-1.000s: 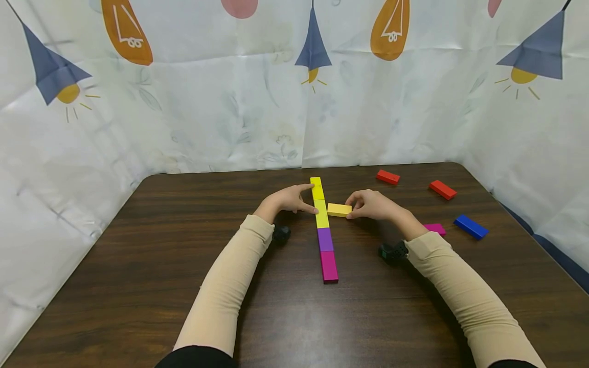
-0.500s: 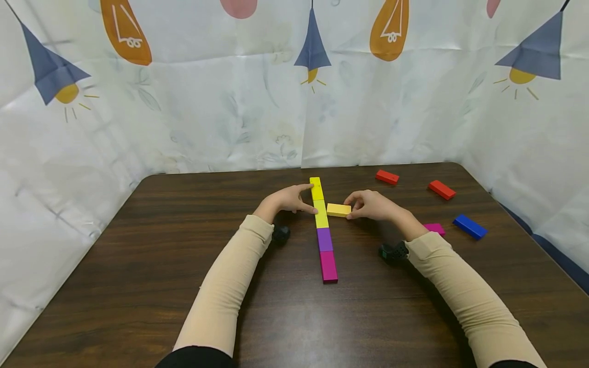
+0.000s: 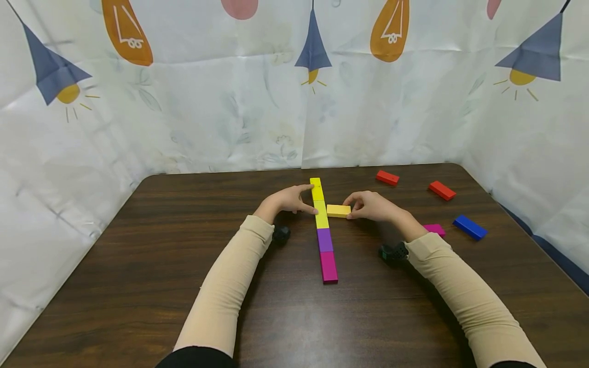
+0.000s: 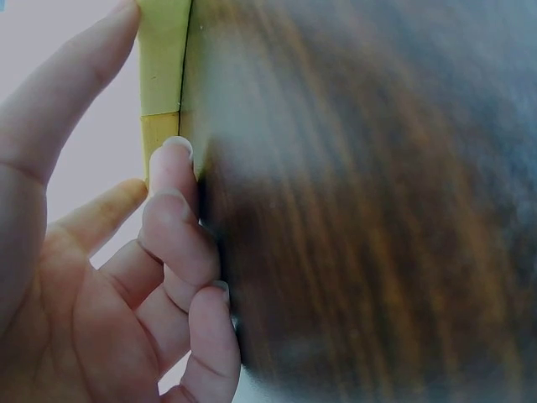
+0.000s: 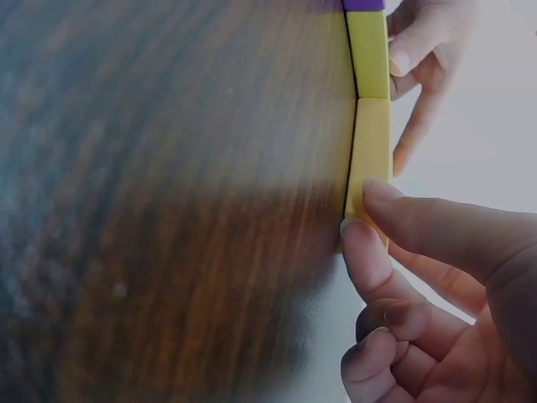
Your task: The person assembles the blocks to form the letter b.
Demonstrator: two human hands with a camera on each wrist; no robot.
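A straight row of blocks runs away from me down the middle of the table: a magenta block (image 3: pixel 329 267) nearest, then a purple block (image 3: pixel 324 239), a yellow block (image 3: pixel 321 214) and a farther yellow block (image 3: pixel 316 188). At the row's left side, my left hand (image 3: pixel 290 199) touches the two yellow blocks with its outstretched thumb and index finger. Opposite it, my right hand (image 3: pixel 370 205) pinches the right end of a deeper yellow block (image 3: pixel 338 211). That block lies crosswise, its left end against or very near the row. The right wrist view shows thumb and fingertips on its end.
Two red blocks, one at the back (image 3: pixel 387 178) and one farther right (image 3: pixel 442 190), lie on the dark wooden table (image 3: pixel 138 286). A blue block (image 3: pixel 470 227) lies to the right. Another magenta block (image 3: pixel 434 230) is partly behind my right forearm. A patterned white curtain (image 3: pixel 257 112) surrounds the table.
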